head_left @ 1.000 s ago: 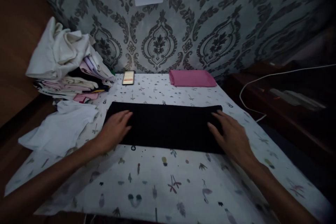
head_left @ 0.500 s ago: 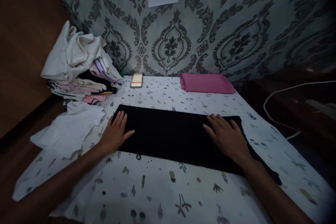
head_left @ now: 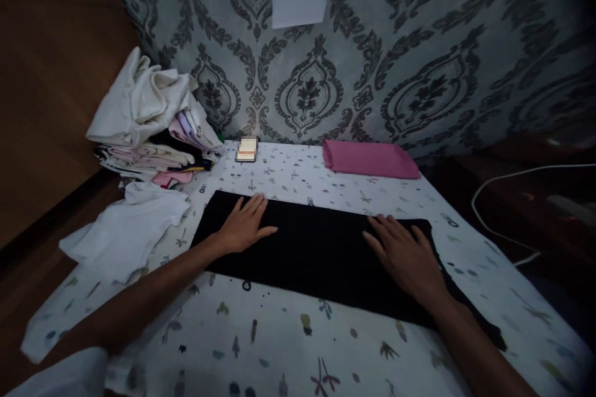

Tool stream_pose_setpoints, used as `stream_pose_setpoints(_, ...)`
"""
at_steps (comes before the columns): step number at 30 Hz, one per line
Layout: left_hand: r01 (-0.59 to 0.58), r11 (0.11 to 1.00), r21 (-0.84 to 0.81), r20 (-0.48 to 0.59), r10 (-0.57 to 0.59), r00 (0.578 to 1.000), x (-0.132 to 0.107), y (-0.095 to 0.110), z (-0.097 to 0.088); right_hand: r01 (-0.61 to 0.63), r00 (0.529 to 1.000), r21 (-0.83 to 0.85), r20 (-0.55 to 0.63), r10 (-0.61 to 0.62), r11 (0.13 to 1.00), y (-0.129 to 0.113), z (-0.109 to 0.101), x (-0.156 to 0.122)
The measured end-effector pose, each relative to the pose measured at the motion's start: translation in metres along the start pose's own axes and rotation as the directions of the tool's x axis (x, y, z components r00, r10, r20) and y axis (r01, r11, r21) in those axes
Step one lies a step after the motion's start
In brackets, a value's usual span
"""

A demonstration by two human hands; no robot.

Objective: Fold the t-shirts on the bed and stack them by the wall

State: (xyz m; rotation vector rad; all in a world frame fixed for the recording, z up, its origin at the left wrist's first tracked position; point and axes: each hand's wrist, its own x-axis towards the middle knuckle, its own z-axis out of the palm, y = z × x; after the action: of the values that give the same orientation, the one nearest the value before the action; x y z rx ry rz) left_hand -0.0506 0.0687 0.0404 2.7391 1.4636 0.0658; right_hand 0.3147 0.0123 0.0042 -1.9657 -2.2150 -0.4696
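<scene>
A long black cloth [head_left: 316,248] lies folded flat across a white patterned sheet [head_left: 298,341]. My left hand [head_left: 244,226] rests palm down on the cloth's left part, fingers stretched out together. My right hand [head_left: 403,254] lies flat on the cloth's right part, fingers spread. Neither hand holds anything. The cloth's right end trails under my right forearm toward the sheet's edge.
A pile of pale and pink clothes [head_left: 149,124] stands at the back left, with a loose white garment [head_left: 128,229] in front of it. A folded pink cloth [head_left: 370,158] and a small box [head_left: 246,149] lie by the patterned wall. A white cable [head_left: 493,198] runs at the right.
My left hand has slid rightward along the black cloth, away from its left end. My right hand has stayed on the right part. The view has shifted a little.
</scene>
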Motion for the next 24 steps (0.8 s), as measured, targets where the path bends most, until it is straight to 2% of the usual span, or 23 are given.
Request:
stream_pose_setpoints(4,0.153,0.988,0.022,-0.033,-0.152,0.988,-0.006,-0.038,0.002,-0.012,1.0,0.024,0.0,0.012,1.0,-0.002,0.0,0.0)
stream_pose_setpoints(8,0.271,0.963,0.011,-0.029,-0.27,0.962,-0.021,-0.077,-0.003,-0.059,0.997,0.089,-0.041,0.063,0.994,-0.022,-0.013,0.002)
stream_pose_setpoints(11,0.286,0.958,-0.015,-0.022,-0.286,0.958,-0.026,-0.093,-0.006,-0.079,0.995,0.142,-0.047,0.086,0.987,-0.034,-0.032,0.002)
stream_pose_setpoints(13,0.265,0.964,-0.018,-0.035,-0.266,0.963,-0.027,-0.099,-0.005,-0.157,0.986,0.172,-0.033,0.165,0.972,-0.031,-0.044,-0.002)
stream_pose_setpoints(15,0.242,0.97,-0.016,-0.047,-0.243,0.969,-0.027,-0.104,-0.001,-0.309,0.949,0.196,0.001,0.315,0.931,-0.016,-0.052,-0.011)
stream_pose_setpoints(17,0.228,0.973,-0.02,-0.054,-0.229,0.972,-0.025,-0.111,0.005,-0.49,0.871,0.202,0.062,0.488,0.848,0.005,-0.056,-0.027)
stream_pose_setpoints(19,0.222,0.975,-0.026,-0.077,-0.223,0.972,-0.022,-0.117,0.012,-0.621,0.784,0.191,0.145,0.604,0.76,0.022,-0.057,-0.045)
stream_pose_setpoints(21,0.219,0.975,-0.029,-0.099,-0.221,0.97,-0.021,-0.122,0.018,-0.679,0.734,0.189,0.218,0.644,0.71,0.033,-0.056,-0.06)
stream_pose_setpoints(24,0.219,0.975,-0.031,-0.102,-0.221,0.97,-0.021,-0.123,0.016,-0.699,0.714,0.224,0.272,0.645,0.679,0.037,-0.054,-0.066)
